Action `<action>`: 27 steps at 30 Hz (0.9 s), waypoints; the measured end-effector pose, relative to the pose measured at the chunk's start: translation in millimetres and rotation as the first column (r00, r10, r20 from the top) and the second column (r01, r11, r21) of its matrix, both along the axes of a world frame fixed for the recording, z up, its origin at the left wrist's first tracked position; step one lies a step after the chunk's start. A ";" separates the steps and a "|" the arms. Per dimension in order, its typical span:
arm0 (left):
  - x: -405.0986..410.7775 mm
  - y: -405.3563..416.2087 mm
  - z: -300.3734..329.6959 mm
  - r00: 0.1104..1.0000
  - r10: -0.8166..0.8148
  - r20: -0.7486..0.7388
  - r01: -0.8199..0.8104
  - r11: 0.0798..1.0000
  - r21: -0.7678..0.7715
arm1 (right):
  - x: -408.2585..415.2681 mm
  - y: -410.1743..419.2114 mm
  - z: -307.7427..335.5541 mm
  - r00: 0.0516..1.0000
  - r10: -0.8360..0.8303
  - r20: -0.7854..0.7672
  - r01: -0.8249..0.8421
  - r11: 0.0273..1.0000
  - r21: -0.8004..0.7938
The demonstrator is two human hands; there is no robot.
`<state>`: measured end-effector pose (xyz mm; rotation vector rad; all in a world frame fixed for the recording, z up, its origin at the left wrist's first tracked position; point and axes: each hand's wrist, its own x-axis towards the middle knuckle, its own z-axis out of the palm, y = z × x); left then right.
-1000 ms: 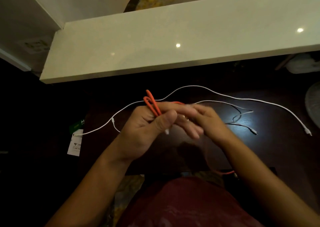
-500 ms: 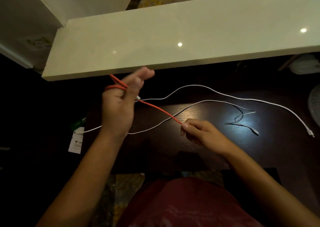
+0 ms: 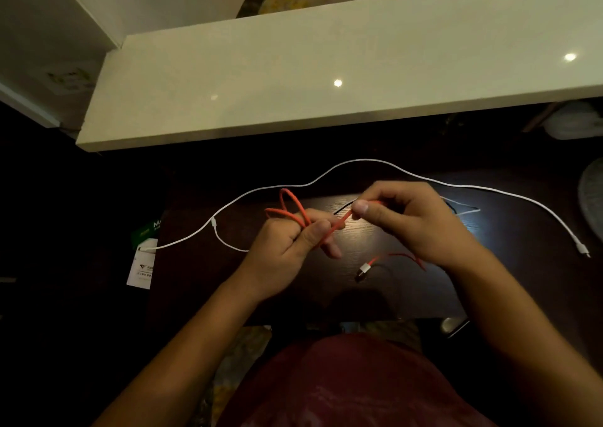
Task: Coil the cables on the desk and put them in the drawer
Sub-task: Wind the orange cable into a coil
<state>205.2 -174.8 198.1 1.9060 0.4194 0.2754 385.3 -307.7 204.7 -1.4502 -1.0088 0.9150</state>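
**Orange cable held between both hands above the dark desk**

Over the dark desk (image 3: 202,283), the left hand (image 3: 287,247) grips loops of the orange cable (image 3: 290,211), fingers curled round them. The right hand (image 3: 408,221) pinches the same cable between thumb and fingers just beside the left. The cable's white-tipped plug (image 3: 363,270) hangs below the right hand. A long white cable (image 3: 359,160) lies across the desk behind both hands, under a pale shelf (image 3: 326,77).
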 end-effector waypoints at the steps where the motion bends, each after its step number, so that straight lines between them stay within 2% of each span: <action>1: -0.9 0.1 0.5 1.000 -0.028 -0.003 0.028 0.999 0.033 | 2.5 0.3 -1.0 1.000 -0.028 -0.001 0.028 1.000 -0.007; 3: -1.4 3.7 -4.0 0.992 -0.107 -0.070 0.114 0.988 0.108 | 4.9 0.7 -1.4 0.998 -0.055 0.007 0.055 0.998 -0.020; 5: -1.5 7.5 -11.7 0.965 -0.173 -0.199 0.208 0.963 0.173 | 3.7 0.8 -0.7 0.999 -0.042 0.026 0.043 0.999 -0.025; 8: -1.6 9.6 -19.8 0.928 -0.216 -0.305 0.268 0.953 0.141 | -1.7 -0.8 2.0 0.990 0.043 0.134 -0.040 0.999 -0.022; 11: -0.8 10.2 -19.1 0.929 -0.248 -0.275 0.275 0.959 0.063 | -1.0 -2.1 4.6 0.982 0.065 0.180 -0.064 0.998 -0.009; 15: -0.3 10.2 -15.1 0.970 -0.170 -0.175 0.147 0.980 -0.134 | 12.0 -2.5 3.7 0.998 -0.015 0.056 0.016 1.000 -0.026; 18: -1.2 15.7 -18.1 0.988 -0.111 -0.104 0.078 0.957 -0.280 | 14.0 -3.6 2.5 0.999 -0.042 0.021 0.043 0.997 -0.064; 23: -2.9 19.6 -34.9 0.993 -0.047 -0.112 0.027 0.984 -0.175 | 5.8 -7.9 5.1 0.998 0.006 -0.068 -0.010 0.998 -0.069; 25: -2.6 18.3 -40.4 0.995 0.003 -0.098 -0.022 0.983 -0.185 | -1.3 -7.0 5.9 0.989 0.120 -0.087 -0.129 0.985 -0.112; 27: -1.5 19.7 -45.5 0.995 0.022 -0.097 -0.039 0.984 -0.172 | -11.3 -6.1 4.4 0.958 0.287 -0.029 -0.288 0.948 -0.137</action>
